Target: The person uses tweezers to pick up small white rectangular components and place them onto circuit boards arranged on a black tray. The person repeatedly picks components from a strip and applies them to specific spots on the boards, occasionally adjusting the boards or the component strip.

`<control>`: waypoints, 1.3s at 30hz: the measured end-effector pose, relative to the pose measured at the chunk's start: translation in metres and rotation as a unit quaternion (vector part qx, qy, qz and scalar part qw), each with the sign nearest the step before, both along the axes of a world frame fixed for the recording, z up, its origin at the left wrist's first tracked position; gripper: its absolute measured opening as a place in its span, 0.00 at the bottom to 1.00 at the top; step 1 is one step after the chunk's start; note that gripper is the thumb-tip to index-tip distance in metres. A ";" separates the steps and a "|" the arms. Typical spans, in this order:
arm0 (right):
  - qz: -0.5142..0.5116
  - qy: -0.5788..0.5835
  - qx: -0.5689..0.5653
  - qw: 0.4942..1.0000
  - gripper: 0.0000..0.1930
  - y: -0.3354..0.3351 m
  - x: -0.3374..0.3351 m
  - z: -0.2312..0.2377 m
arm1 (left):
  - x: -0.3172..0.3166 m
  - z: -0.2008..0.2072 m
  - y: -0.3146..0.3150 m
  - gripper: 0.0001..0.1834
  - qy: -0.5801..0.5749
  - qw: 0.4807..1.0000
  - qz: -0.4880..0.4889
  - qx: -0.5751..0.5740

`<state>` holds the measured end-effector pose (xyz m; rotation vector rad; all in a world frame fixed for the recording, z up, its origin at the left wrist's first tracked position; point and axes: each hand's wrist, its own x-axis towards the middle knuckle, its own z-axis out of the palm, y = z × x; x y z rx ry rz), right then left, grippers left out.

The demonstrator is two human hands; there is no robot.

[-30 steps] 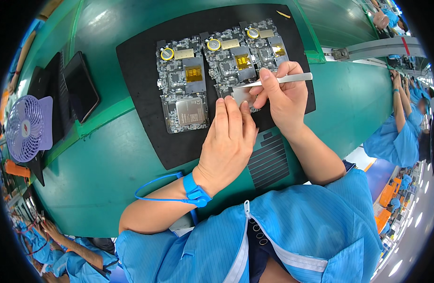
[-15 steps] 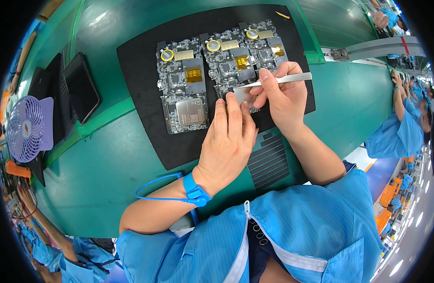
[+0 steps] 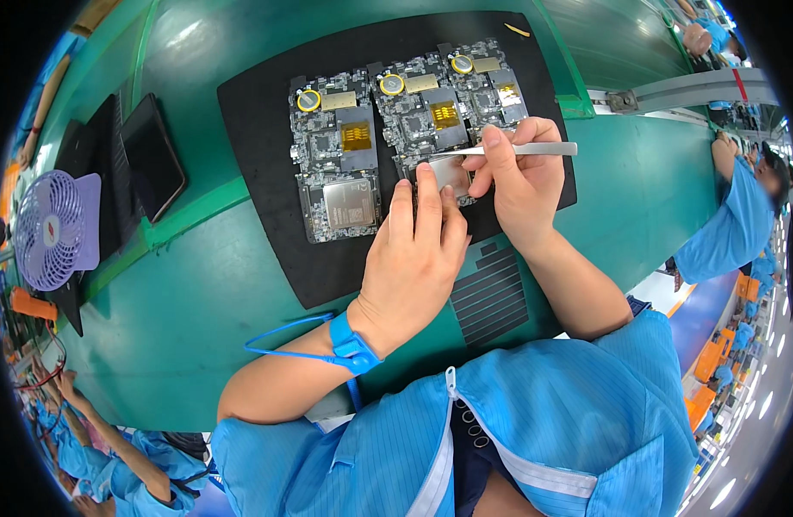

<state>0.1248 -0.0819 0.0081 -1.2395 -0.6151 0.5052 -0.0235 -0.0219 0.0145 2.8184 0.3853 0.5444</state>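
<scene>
Three circuit boards lie side by side on a black mat (image 3: 254, 129): a left board (image 3: 314, 138), a middle board (image 3: 405, 125) and a right board (image 3: 482, 102). Each carries a yellow-rimmed coin cell and an amber film patch. My right hand (image 3: 530, 185) is closed around silver tweezers (image 3: 547, 149), their tip low over the top edge of the middle board's silver metal cover (image 3: 450, 175). Outstretched fingers of my left hand (image 3: 413, 263) rest at that cover's left and lower edges, partly hiding it. A blue wrist strap (image 3: 351, 343) circles my left wrist.
On the green worktable (image 3: 198, 293), a dark slotted sheet (image 3: 489, 297) lies beside my right forearm. A purple fan (image 3: 56, 228) and a black phone-like device (image 3: 152, 157) stand at the left. A small yellowish strip (image 3: 517, 29) lies at the mat's far corner. Co-workers sit on both sides.
My right hand and the tweezers have shifted slightly right and down, showing more of the metal cover. My left hand has barely moved. The co-worker at the right has leaned over.
</scene>
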 end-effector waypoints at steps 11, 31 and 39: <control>0.013 -0.054 0.007 0.998 0.12 0.001 -0.006 -0.003 | -0.002 -0.004 -0.006 0.27 0.006 0.999 0.000 0.049; 0.063 -0.020 -0.023 0.998 0.11 -0.001 0.010 -0.002 | -0.002 -0.004 -0.006 0.26 0.017 0.998 -0.001 0.054; 0.031 0.012 -0.028 0.999 0.11 0.000 0.003 0.003 | -0.003 -0.006 -0.006 0.26 0.015 0.998 -0.001 0.060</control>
